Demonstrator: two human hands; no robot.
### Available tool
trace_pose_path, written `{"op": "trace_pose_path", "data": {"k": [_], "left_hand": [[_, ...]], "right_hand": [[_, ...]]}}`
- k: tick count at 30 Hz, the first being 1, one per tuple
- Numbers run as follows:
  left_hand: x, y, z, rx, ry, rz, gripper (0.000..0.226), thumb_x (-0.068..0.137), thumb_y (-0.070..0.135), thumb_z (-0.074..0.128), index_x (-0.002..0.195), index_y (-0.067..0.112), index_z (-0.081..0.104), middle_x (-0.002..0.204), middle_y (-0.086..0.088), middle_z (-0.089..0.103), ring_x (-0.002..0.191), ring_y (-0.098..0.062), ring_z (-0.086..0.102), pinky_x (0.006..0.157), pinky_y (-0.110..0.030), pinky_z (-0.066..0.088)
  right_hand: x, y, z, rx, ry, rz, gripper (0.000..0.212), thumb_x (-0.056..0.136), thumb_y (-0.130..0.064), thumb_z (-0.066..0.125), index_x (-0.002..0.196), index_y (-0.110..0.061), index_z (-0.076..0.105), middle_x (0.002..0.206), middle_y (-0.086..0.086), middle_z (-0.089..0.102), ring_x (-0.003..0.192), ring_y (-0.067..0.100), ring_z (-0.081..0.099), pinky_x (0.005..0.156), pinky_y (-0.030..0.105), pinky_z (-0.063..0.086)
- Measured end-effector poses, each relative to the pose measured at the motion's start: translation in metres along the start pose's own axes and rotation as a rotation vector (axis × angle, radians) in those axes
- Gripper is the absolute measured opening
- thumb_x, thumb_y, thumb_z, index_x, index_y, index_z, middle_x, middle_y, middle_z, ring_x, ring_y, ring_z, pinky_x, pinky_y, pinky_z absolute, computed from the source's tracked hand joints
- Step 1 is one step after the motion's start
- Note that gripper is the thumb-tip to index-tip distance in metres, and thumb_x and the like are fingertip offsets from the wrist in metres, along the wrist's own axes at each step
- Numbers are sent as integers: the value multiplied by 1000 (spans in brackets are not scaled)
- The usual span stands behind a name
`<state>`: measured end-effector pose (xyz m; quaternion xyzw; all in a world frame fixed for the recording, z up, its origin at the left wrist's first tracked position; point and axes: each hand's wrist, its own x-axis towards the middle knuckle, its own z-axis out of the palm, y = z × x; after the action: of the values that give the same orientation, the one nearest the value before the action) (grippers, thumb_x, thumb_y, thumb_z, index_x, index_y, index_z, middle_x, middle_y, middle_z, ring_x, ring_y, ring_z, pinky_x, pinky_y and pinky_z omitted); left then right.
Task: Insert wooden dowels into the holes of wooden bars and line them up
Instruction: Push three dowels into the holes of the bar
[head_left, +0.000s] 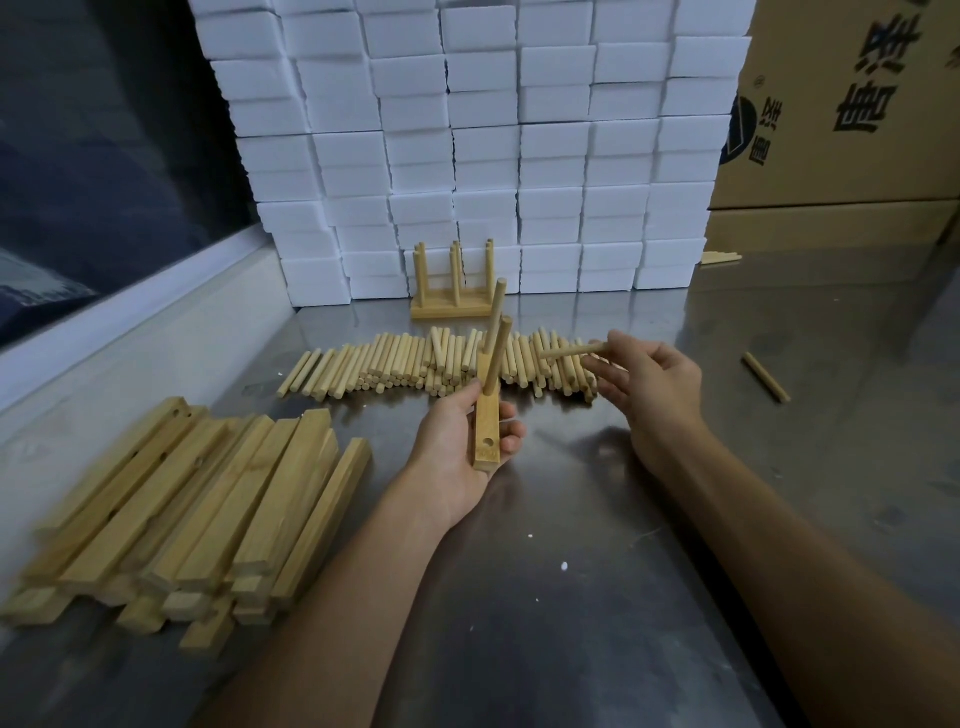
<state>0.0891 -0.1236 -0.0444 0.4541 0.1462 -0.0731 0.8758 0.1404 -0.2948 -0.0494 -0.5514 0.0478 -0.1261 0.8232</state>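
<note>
My left hand (457, 441) grips a wooden bar (487, 431) above the steel table, with its near end toward me. Two dowels (496, 348) stand upright in the bar's far holes, and an empty hole shows at the near end. Just to the right, my right hand (649, 379) pinches a single dowel (569, 351) that points left toward the bar. A long heap of loose dowels (395, 364) lies behind both hands. Finished bars (452, 306) with upright dowels stand against the white blocks.
A stack of bare wooden bars (197, 509) lies at the left front. White foam blocks (493, 145) form a wall at the back, with cardboard boxes (841, 104) at the right. One stray dowel (766, 376) lies on the steel table (571, 571) to the right.
</note>
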Motion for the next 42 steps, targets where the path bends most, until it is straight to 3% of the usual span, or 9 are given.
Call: {"op": "trace_pose_path", "data": {"k": [3, 6, 9, 17, 22, 29, 36, 40, 42], "left_hand": [[0, 0, 0, -2, 1, 3, 27, 104, 25, 43, 104, 1, 58, 69, -10, 57, 51, -18, 57, 42, -23, 43], [1, 0, 0, -9, 0, 6, 27, 104, 25, 43, 104, 2, 58, 69, -10, 57, 51, -18, 57, 42, -23, 43], [2, -1, 0, -22, 0, 10, 27, 104, 25, 44, 104, 1, 58, 68, -10, 57, 50, -18, 57, 41, -23, 43], [4, -1, -1, -69, -26, 21, 29, 105, 26, 40, 97, 4, 58, 68, -7, 57, 53, -18, 53, 51, -26, 42], [7, -1, -3, -150, -69, 23, 32, 106, 27, 34, 99, 6, 57, 72, -5, 52, 56, -14, 42, 57, -26, 34], [12, -3, -7, -152, -119, 16, 47, 107, 31, 31, 91, 4, 66, 62, 0, 52, 48, -12, 47, 49, -22, 38], [12, -3, -8, -105, -92, 28, 47, 107, 31, 30, 96, 3, 67, 62, -3, 59, 48, -12, 47, 48, -22, 39], [11, -3, -9, -82, -59, 34, 46, 108, 30, 31, 119, -1, 63, 106, -19, 70, 87, -25, 64, 83, -30, 48], [11, -3, -10, -84, -62, 35, 45, 108, 29, 32, 113, 1, 66, 106, -18, 73, 93, -24, 71, 85, -33, 56]], "right_hand": [[-2, -2, 6, 92, -57, 63, 9, 101, -13, 54, 96, -11, 47, 89, 13, 77, 69, 19, 75, 53, 22, 56], [-5, 2, 13, 94, -74, 70, 16, 106, -20, 44, 115, -7, 45, 75, 5, 76, 49, 12, 63, 48, 23, 54], [-10, 4, 19, 47, -87, 87, 19, 109, -31, 32, 115, -15, 40, 71, 5, 75, 42, 12, 56, 44, 24, 50], [-26, 4, 31, 130, -299, 180, 23, 105, -17, 47, 115, -3, 62, 96, 7, 73, 69, 8, 65, 70, 20, 57], [-33, 6, 32, -69, -441, 99, 23, 98, -30, 58, 92, -12, 72, 89, 3, 76, 68, 7, 65, 65, 21, 53], [-40, 13, 34, -196, -585, 69, 22, 94, -23, 62, 90, -5, 74, 95, 19, 75, 76, 23, 67, 76, 33, 58], [-45, 10, 38, -382, -626, -195, 22, 97, -8, 59, 94, 11, 67, 87, 20, 74, 65, 17, 67, 64, 23, 55], [-47, 9, 40, -633, -641, -483, 16, 97, -13, 63, 91, 1, 69, 79, 8, 71, 70, 17, 69, 68, 38, 60], [-49, 9, 42, -764, -643, -614, 15, 97, -16, 64, 90, -4, 69, 76, 1, 69, 71, 15, 67, 67, 41, 57]]}}
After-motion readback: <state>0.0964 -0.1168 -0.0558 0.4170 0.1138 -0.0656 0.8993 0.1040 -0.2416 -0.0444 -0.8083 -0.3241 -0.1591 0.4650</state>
